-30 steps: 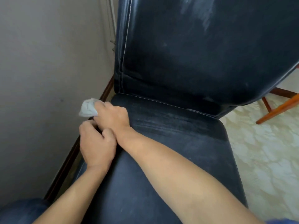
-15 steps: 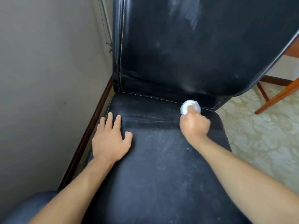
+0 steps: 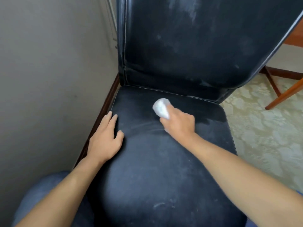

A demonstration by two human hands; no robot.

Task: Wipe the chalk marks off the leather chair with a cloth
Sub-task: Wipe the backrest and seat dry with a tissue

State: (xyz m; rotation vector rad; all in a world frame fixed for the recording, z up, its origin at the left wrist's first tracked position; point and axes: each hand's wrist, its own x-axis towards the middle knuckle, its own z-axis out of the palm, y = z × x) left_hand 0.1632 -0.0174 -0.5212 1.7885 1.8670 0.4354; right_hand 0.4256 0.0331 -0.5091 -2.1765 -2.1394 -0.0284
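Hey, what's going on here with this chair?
A person is wiping a dark leather chair clean. Their right hand grips a balled white cloth and presses it on the rear middle of the seat, near the backrest. Their left hand rests flat on the seat's left edge, beside the wall. Pale chalk smears show high on the backrest, with fainter streaks on the seat.

black chair (image 3: 164, 169), white cloth (image 3: 161, 108), floral floor (image 3: 265, 128)

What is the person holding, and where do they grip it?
The right hand grips a bunched white cloth by its near end; the far end pokes out. The left hand rests flat, holding nothing.
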